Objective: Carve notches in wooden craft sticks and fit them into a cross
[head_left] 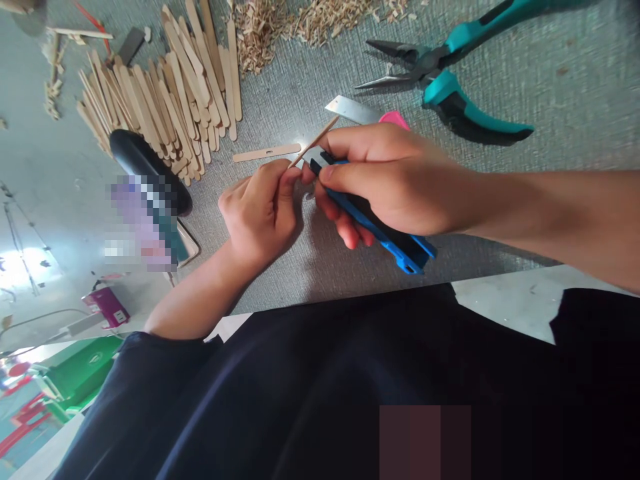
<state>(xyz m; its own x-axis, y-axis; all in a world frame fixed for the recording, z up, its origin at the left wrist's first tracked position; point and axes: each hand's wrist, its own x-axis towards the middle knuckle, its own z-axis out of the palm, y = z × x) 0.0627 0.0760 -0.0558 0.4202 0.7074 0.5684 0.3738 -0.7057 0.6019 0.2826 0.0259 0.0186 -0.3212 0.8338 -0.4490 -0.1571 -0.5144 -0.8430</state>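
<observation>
My left hand (265,210) pinches one end of a wooden craft stick (320,137), which slants up to the right. In my right hand (400,173) is a blue utility knife (380,230), its handle running down to the right under the palm. The knife's blade end sits close by the stick, near my left fingertips; whether it touches cannot be made out. Just beyond the hands lies another craft stick (267,153) with a small slot in its middle. A loose blade (350,109) with a pink end lies behind my right hand.
Many craft sticks (165,93) are heaped at the back left, beside wood shavings (257,33). Teal-handled needle-nose pliers (435,63) lie at the back right. A black oblong object (150,170) and a partly blurred item are left of my hands. A green bin (80,373) stands lower left.
</observation>
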